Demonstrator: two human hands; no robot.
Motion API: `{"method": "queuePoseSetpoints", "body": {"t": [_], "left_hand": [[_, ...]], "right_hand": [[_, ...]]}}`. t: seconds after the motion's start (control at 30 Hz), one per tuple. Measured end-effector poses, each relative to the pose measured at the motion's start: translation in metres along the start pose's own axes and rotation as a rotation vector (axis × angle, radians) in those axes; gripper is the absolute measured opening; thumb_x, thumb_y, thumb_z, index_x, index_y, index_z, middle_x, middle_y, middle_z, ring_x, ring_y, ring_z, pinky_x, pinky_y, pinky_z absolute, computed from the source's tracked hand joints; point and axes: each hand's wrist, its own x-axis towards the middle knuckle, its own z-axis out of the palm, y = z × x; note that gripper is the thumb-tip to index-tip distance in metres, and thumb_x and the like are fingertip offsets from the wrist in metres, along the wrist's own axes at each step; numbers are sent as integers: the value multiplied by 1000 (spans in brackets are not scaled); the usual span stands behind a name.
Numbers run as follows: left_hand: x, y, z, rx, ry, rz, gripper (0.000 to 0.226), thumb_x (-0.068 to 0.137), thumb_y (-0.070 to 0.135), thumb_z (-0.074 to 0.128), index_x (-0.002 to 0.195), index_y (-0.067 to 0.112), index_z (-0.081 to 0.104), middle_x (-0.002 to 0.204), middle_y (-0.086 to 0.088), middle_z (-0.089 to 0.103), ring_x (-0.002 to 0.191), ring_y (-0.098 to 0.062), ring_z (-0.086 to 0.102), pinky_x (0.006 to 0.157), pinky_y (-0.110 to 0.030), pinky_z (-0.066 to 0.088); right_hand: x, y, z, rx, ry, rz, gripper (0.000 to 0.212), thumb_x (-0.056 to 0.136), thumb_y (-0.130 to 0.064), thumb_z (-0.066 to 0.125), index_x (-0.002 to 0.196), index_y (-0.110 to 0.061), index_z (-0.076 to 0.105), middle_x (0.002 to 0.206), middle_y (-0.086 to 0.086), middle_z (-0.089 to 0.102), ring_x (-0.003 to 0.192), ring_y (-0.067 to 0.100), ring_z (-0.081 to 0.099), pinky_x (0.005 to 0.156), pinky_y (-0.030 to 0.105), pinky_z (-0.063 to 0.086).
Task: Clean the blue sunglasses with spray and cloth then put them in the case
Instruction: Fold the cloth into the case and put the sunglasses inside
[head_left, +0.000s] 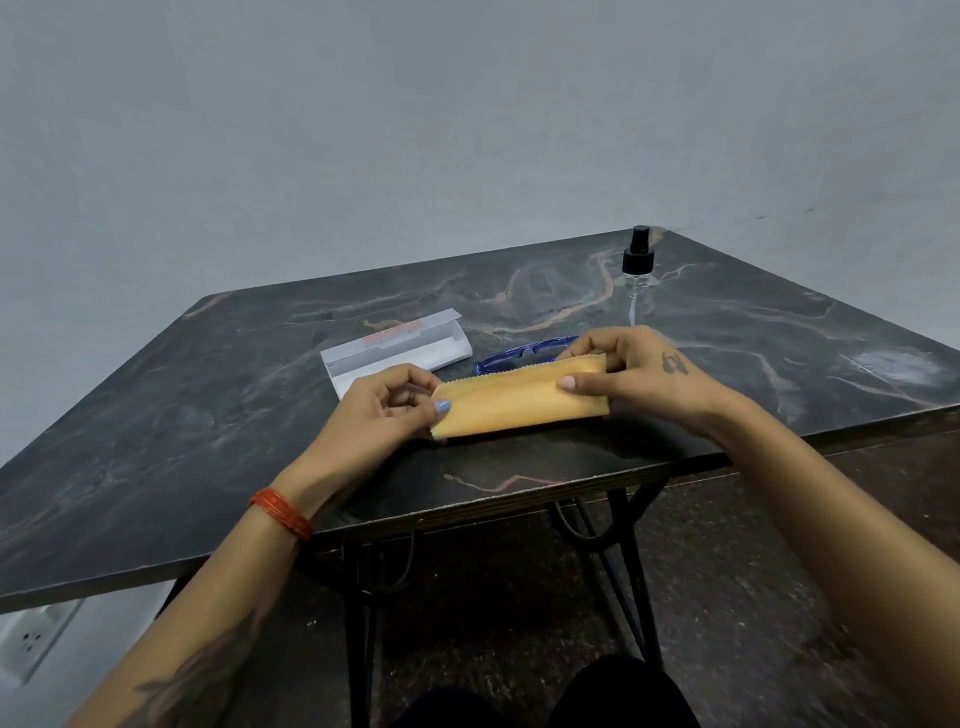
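Both forearms are bare, with no sleeves. The left wrist wears a stack of thin orange bangles (283, 512), and a dark tattoo runs farther up that forearm from the bangles. The right hand (639, 371) carries a small dark tattoo on its back. Thumbnails are painted, pale blue on the left hand (387, 410).

Dark marble-look table (208, 415) — on it a white case (395, 349), blue sunglasses (511, 354), spray bottle (638, 270).

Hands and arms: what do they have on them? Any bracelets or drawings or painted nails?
The left hand has a pale blue painted thumbnail, and its wrist wears a stack of thin orange-red bangles. A dark leafy tattoo runs along that forearm. The right hand has a small dark tattoo on its back and a light pink thumbnail. Both arms are bare, with no sleeves in view.
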Motion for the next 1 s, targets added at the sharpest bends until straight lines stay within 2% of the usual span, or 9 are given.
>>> {"method": "queuePoseSetpoints", "body": {"t": [0.17, 0.3, 0.43, 0.5, 0.57, 0.63, 0.73, 0.87, 1.0], "left_hand": [[5, -1, 2, 82, -15, -84, 18, 78, 3, 71, 91, 11, 62, 65, -3, 61, 60, -9, 56, 63, -16, 48], [6, 1, -3, 177, -116, -97, 18, 74, 10, 76, 90, 14, 68, 67, -1, 66, 63, -7, 59, 64, -12, 45], [4, 2, -7, 201, -195, -107, 6, 75, 19, 74, 79, 14, 72, 72, 0, 69, 68, -5, 59, 65, -11, 44], [3, 2, -7, 228, -215, -123, 8, 77, 23, 73, 76, 15, 73, 73, -1, 69, 70, -8, 58, 69, -17, 43], [3, 3, -6, 243, -230, -136, 9, 79, 22, 71, 76, 14, 73, 75, -5, 69, 71, -11, 57, 72, -22, 43], [4, 3, -5, 242, -245, -150, 9, 79, 20, 71, 76, 12, 72, 71, -1, 67, 69, -7, 56, 69, -19, 42], [4, 4, -4, 309, -259, -149, 6, 78, 20, 73, 74, 16, 71, 60, 9, 59, 58, -1, 49, 60, -13, 38], [0, 4, 2, 509, -137, 12, 20, 72, 17, 78, 82, 25, 64, 85, 4, 61, 68, -8, 53, 67, -21, 43], [-5, 5, 6, 616, -137, 277, 21, 73, 10, 75, 84, 27, 70, 90, 12, 57, 77, -6, 53, 66, -7, 35]], "right_hand": [[4, 4, 3, -89, -51, 103, 13, 79, -22, 72, 81, -9, 69, 72, 6, 59, 68, 14, 52, 62, 25, 38], [1, -1, -4, -76, -156, 134, 31, 78, -28, 73, 79, 3, 65, 70, 6, 56, 64, 11, 51, 55, 16, 39], [-3, -4, -7, -102, -256, 153, 37, 78, -32, 72, 65, -1, 59, 62, 3, 44, 62, 13, 39, 59, 27, 28], [-4, -4, -7, -131, -280, 161, 35, 78, -32, 73, 63, -3, 59, 60, 1, 42, 60, 11, 38, 59, 27, 25], [-5, -5, -6, -155, -292, 160, 26, 77, -29, 74, 61, -11, 63, 55, -5, 46, 55, 5, 40, 54, 18, 28], [-6, -6, -5, -161, -303, 147, 18, 76, -24, 75, 61, -17, 66, 56, -9, 52, 54, 0, 43, 52, 12, 30], [-5, -6, -3, -189, -287, 144, 11, 74, -20, 77, 75, -12, 70, 71, 0, 62, 67, 6, 51, 63, 21, 36], [-5, -7, -2, -300, -217, 113, 24, 69, -22, 81, 87, -18, 65, 85, -1, 63, 75, 9, 54, 66, 22, 39], [-10, -8, -2, -466, -89, -149, 26, 66, -27, 82, 85, -29, 65, 86, -14, 55, 82, 2, 47, 70, 9, 35]]}}
